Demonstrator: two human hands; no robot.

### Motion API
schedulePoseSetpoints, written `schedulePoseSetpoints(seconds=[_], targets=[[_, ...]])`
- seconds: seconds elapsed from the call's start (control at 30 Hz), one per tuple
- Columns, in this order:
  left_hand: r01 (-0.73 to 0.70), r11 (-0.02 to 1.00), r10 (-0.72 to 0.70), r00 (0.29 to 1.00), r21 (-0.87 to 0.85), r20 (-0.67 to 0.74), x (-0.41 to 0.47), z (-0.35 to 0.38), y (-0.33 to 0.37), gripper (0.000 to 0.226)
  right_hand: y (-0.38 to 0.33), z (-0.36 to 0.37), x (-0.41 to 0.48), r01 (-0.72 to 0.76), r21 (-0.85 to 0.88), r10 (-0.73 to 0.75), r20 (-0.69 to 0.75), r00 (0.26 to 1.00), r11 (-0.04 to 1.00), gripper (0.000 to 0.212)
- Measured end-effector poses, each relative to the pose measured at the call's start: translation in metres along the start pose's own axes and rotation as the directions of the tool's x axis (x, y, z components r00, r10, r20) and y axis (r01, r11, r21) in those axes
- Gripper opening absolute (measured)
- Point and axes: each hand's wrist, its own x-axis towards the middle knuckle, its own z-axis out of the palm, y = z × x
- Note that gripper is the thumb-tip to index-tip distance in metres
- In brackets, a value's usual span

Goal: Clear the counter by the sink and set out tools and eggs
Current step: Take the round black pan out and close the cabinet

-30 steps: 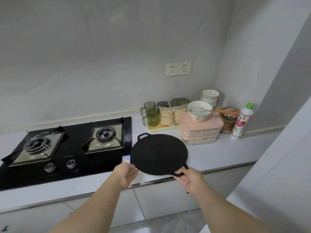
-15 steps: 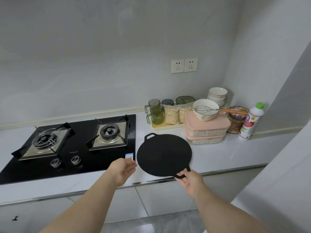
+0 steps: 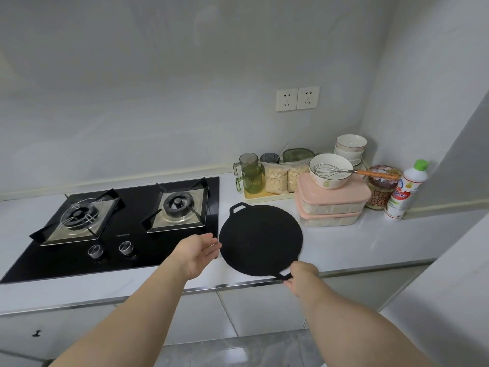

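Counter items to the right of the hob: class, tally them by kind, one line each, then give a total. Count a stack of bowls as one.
Black griddle pan: 1
Green glass mugs: 2
Oat bags: 2
Pink-lidded containers: 2
Bowl holding a whisk: 1
Whisk: 1
Stack of bowls: 1
Printed jar: 1
Green-capped white bottle: 1
Total: 12

Soft, even, rather dim light fills the kitchen, with a greyish cast on the walls (image 3: 158, 102). Shadows are faint; the hob (image 3: 132, 234) glass shows slight sheen. The centre is sharp; the wide lens bends the counter edge (image 3: 79, 305) and stretches the forearms near the lower border
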Motion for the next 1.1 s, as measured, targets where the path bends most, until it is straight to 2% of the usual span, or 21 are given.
schedulePoseSetpoints(seconds=[0.1,0.27,0.33,0.43,0.47,0.5,0.53,0.57,0.6,0.67,0.7,0.73,0.8,0.87,0.9,0.93,0.97,1.03,1.1], targets=[[-0.024,1.000,0.024,0.999,-0.007,0.034,-0.006,0.006,0.008,0.041,-0.001,0.002,-0.010,0.064,-0.013,-0.064,-0.071,0.995,0.998,0.004],[-0.120,0.991,0.115,0.990,0.059,0.085,-0.019,0.019,0.027,0.038,-0.008,-0.003,-0.027,0.074,-0.136,-0.082,-0.053,0.995,0.988,0.004],[-0.185,0.979,0.176,0.980,0.088,0.093,-0.027,0.027,0.040,0.035,-0.017,-0.005,-0.041,0.118,-0.230,-0.135,-0.057,0.989,0.966,0.005],[-0.376,0.912,0.354,0.924,0.164,0.147,-0.054,0.047,0.069,0.028,-0.037,-0.003,-0.074,0.207,-0.098,-0.220,-0.144,0.965,0.973,0.016],[-0.457,0.867,0.426,0.887,0.200,0.180,-0.068,0.055,0.081,0.025,-0.048,-0.001,-0.092,0.252,0.022,-0.245,-0.166,0.955,0.967,0.022],[-0.547,0.802,0.506,0.836,0.239,0.214,-0.084,0.064,0.096,0.023,-0.062,0.005,-0.108,0.338,0.044,-0.328,-0.146,0.933,0.940,0.026],[-0.643,0.709,0.587,0.765,0.289,0.264,-0.102,0.073,0.114,0.023,-0.078,0.011,-0.131,0.383,0.107,-0.376,-0.079,0.923,0.918,0.028],[-0.733,0.592,0.667,0.679,0.335,0.307,-0.119,0.082,0.131,0.024,-0.096,0.017,-0.152,0.479,0.164,-0.474,-0.068,0.878,0.863,0.028],[-0.803,0.469,0.735,0.585,0.366,0.342,-0.139,0.089,0.145,0.026,-0.110,0.022,-0.172,0.575,0.213,-0.564,-0.114,0.818,0.790,0.027],[-0.910,0.213,0.854,0.350,0.355,0.385,-0.182,0.102,0.177,0.028,-0.144,0.029,-0.219,0.714,0.278,-0.693,-0.188,0.696,0.642,0.023],[-0.942,0.084,0.900,0.212,0.325,0.380,-0.207,0.109,0.194,0.027,-0.164,0.032,-0.245,0.784,0.286,-0.760,-0.216,0.613,0.551,0.020],[-0.952,-0.041,0.927,0.076,0.302,0.367,-0.226,0.112,0.202,0.026,-0.174,0.034,-0.264,0.832,0.287,-0.813,-0.219,0.540,0.476,0.016],[-0.924,-0.314,0.923,-0.243,0.220,0.297,-0.267,0.112,0.224,0.023,-0.200,0.030,-0.314,0.910,0.302,-0.894,-0.259,0.366,0.285,0.008],[-0.819,-0.552,0.831,-0.528,0.157,0.173,-0.302,0.110,0.246,0.017,-0.222,0.020,-0.359,0.953,0.279,-0.927,-0.314,0.205,0.117,0.004],[-0.754,-0.640,0.768,-0.633,0.146,0.096,-0.318,0.109,0.257,0.013,-0.232,0.015,-0.379,0.965,0.258,-0.936,-0.329,0.124,0.037,0.004],[-0.699,-0.698,0.710,-0.704,0.155,0.016,-0.331,0.107,0.267,0.013,-0.241,0.010,-0.395,0.968,0.248,-0.939,-0.338,0.056,-0.032,0.006],[-0.664,-0.729,0.664,-0.745,0.164,-0.065,-0.342,0.105,0.276,0.016,-0.248,0.006,-0.411,0.965,0.247,-0.936,-0.351,0.003,-0.090,0.009],[-0.633,-0.753,0.608,-0.773,0.177,-0.179,-0.357,0.100,0.293,0.027,-0.257,-0.003,-0.436,0.952,0.262,-0.935,-0.349,-0.059,-0.158,0.015],[-0.599,-0.781,0.569,-0.799,0.177,-0.195,-0.368,0.098,0.303,0.037,-0.262,-0.011,-0.454,0.946,0.258,-0.932,-0.350,-0.097,-0.195,0.016]])
